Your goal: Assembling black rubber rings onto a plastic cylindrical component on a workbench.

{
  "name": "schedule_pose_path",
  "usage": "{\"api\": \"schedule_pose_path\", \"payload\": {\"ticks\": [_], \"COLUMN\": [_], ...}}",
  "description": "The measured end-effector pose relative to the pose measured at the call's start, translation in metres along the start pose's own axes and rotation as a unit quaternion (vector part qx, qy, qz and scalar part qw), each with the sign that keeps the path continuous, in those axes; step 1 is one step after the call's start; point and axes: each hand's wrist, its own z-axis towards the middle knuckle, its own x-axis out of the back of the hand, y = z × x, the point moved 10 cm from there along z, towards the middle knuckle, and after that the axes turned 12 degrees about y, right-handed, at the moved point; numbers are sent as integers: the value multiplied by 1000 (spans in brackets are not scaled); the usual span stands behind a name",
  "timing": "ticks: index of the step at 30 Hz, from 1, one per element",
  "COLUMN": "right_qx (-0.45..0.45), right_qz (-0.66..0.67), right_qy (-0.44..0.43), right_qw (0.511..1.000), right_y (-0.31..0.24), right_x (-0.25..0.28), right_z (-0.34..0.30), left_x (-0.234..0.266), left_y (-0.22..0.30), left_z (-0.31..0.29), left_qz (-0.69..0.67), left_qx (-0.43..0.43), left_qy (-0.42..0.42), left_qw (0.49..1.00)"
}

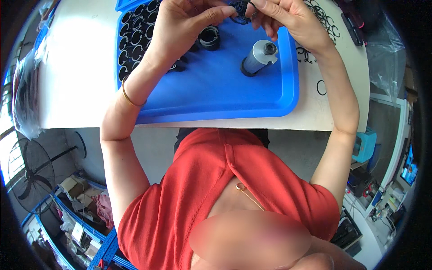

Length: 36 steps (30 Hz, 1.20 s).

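Note:
Above the far part of a blue tray (216,101), my left hand (193,20) pinches a small black round part (241,13) between thumb and fingers. My right hand (290,18) closes from the other side on a thin black ring (254,10) at the edge of that part. Whether the ring sits around the part or only touches it, I cannot tell. Below my hands, a grey cylinder (258,58) with a black band at its base leans in the tray. A black collar-like piece (209,38) stands near my left wrist.
Rows of black ring-shaped parts (135,38) fill the tray's left side. Loose thin black rings (324,20) lie on the white table (81,81) at the right, with a single ring (321,87) nearer. A dark tool-like object (352,29) lies by the right edge.

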Motion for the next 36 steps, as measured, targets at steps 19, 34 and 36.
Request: {"api": "schedule_pose_path", "payload": {"ticks": [19, 34, 36], "right_qx": [-14, 7, 7], "right_qz": [48, 72, 80], "right_qy": [1, 30, 28], "right_qw": [999, 997, 996], "right_y": [6, 4, 4], "right_x": [-10, 2, 3], "right_z": [1, 4, 3], "left_x": [-19, -41, -47], "left_y": [50, 64, 67], "left_z": [-26, -49, -55], "left_qz": [228, 15, 45], "left_qx": [-342, -340, -331], "left_qy": [-43, -186, -190], "left_qw": [911, 922, 923]}}
